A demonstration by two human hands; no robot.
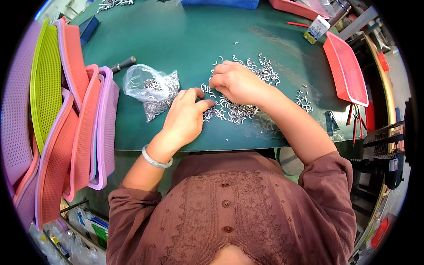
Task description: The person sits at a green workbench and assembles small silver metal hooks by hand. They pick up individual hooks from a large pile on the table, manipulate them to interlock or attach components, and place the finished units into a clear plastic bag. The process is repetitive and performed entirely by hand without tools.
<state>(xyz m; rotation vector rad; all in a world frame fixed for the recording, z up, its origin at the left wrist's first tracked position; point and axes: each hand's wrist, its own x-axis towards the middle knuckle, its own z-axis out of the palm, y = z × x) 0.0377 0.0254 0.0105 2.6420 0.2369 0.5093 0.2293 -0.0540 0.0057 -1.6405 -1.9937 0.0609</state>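
Small curved silver metal pieces [236, 114] lie in a loose heap on the green tabletop [176, 42]. Over the upper left of the heap is my right hand [238, 84], its fingers drawn together in a pinch; whatever is between the fingertips is hidden. My left hand [183, 115] rests at the heap's left edge, thumb and forefinger apart with a few pieces close by. Just left of it lies a clear plastic bag [161, 99], its mouth loose and its body filled with the same kind of pieces.
Pink, purple and green perforated baskets [48, 84] are stacked at the left. A dark-handled tool [123, 64] lies behind the bag. At the right are a pink basket [346, 68], red-handled pliers [357, 121], a drink carton [316, 29] and a smaller scatter of pieces [304, 100].
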